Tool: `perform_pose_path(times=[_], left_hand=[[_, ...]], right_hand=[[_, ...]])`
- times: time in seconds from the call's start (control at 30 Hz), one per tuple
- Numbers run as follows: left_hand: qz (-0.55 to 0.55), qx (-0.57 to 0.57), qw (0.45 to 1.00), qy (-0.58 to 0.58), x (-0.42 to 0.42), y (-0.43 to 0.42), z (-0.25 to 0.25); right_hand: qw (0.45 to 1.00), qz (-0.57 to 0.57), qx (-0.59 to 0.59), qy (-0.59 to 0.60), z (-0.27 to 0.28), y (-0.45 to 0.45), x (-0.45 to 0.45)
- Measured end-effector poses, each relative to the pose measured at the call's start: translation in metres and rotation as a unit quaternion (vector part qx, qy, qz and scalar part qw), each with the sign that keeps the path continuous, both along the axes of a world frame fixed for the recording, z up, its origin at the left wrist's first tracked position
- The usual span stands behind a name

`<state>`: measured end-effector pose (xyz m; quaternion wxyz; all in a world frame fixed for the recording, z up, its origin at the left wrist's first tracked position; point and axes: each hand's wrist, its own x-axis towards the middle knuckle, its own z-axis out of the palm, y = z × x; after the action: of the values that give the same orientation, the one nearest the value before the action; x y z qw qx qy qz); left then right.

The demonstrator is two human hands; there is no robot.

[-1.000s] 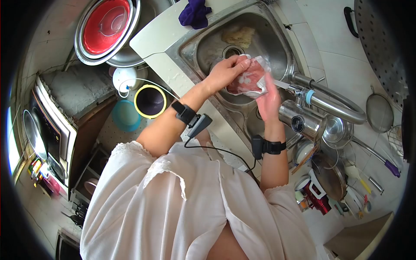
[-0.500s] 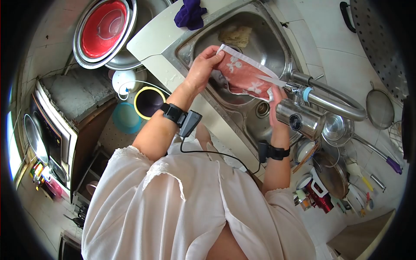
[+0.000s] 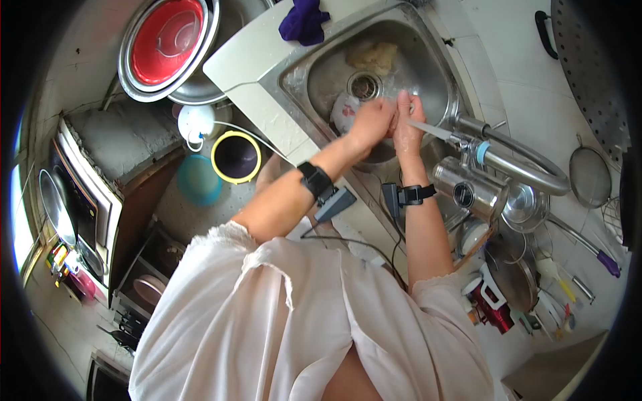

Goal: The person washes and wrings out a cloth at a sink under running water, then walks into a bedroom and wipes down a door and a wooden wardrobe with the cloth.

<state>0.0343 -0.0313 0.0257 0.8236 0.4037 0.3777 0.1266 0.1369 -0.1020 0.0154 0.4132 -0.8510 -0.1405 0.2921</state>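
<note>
White, rounded, red-patterned item (image 3: 345, 112) lies left of both hands in the steel sink (image 3: 430, 77) — left hand (image 3: 374, 120) nearer, right hand (image 3: 408, 137) beyond — whether either grips anything, I can't tell.

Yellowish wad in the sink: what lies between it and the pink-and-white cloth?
In the head view, the round drain lies between the yellowish wad and the cloth.

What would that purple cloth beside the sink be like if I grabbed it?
The purple cloth would probably be floppy, since it lies bunched in loose folds. It looks light, being a small fabric bundle. It seems unlikely to roll if pushed, as its shape is irregular.
</note>
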Motion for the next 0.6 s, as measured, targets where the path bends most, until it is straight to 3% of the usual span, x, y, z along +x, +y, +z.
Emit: perform_pose_path(times=[0.03, 0.1, 0.17, 0.23, 0.27, 0.3, 0.33, 0.37, 0.43, 0.47, 0.5, 0.53, 0.57, 0.6], left_hand=[[0.027, 0.064, 0.997, 0.035, 0.009, 0.01, -0.002], [0.039, 0.1, 0.994, 0.035, 0.022, 0.036, -0.001], [-0.122, 0.152, 0.978, -0.072, 0.025, 0.046, 0.004], [-0.213, 0.141, 0.967, -0.006, 0.016, 0.053, 0.018], [-0.106, 0.076, 0.991, -0.036, 0.011, 0.054, 0.019], [0.002, 0.01, 0.998, -0.066, 0.006, 0.055, 0.016], [0.033, 0.038, 0.999, 0.002, -0.003, 0.055, -0.005], [0.032, 0.039, 0.999, 0.001, -0.01, 0.046, -0.02], [-0.18, -0.113, 0.972, 0.104, -0.024, 0.028, -0.023], [-0.193, -0.196, 0.955, 0.114, -0.025, 0.013, -0.013], [-0.205, -0.278, 0.931, 0.121, -0.02, 0.0, 0.005], [-0.154, -0.364, 0.915, 0.083, -0.011, -0.007, 0.002], [-0.157, -0.365, 0.914, 0.081, 0.0, -0.009, -0.004], [-0.027, -0.441, 0.897, -0.022, 0.013, -0.008, -0.017]], right_hand=[[1.0, -0.001, -0.007, 0.001, -0.002, -0.013, -0.008], [0.991, 0.056, 0.12, -0.017, 0.012, -0.017, -0.032], [0.982, 0.094, 0.161, -0.025, 0.028, -0.018, -0.043], [0.984, 0.037, 0.142, 0.099, 0.032, -0.029, -0.026], [0.983, -0.084, 0.1, 0.128, 0.039, -0.032, -0.016], [0.983, -0.086, 0.102, 0.127, 0.039, -0.04, -0.003], [0.929, -0.153, 0.236, 0.241, 0.038, -0.049, 0.012], [0.839, -0.214, 0.359, 0.348, 0.037, -0.055, 0.02], [0.817, -0.242, 0.376, 0.363, 0.056, -0.057, 0.01], [0.795, -0.27, 0.391, 0.377, 0.064, -0.06, 0.005], [0.795, -0.27, 0.392, 0.377, 0.064, -0.066, 0.003], [0.757, -0.238, 0.443, 0.418, 0.071, -0.067, -0.003], [0.783, -0.17, 0.445, 0.4, 0.083, -0.07, -0.006], [0.806, -0.101, 0.447, 0.374, 0.105, -0.064, -0.014]])
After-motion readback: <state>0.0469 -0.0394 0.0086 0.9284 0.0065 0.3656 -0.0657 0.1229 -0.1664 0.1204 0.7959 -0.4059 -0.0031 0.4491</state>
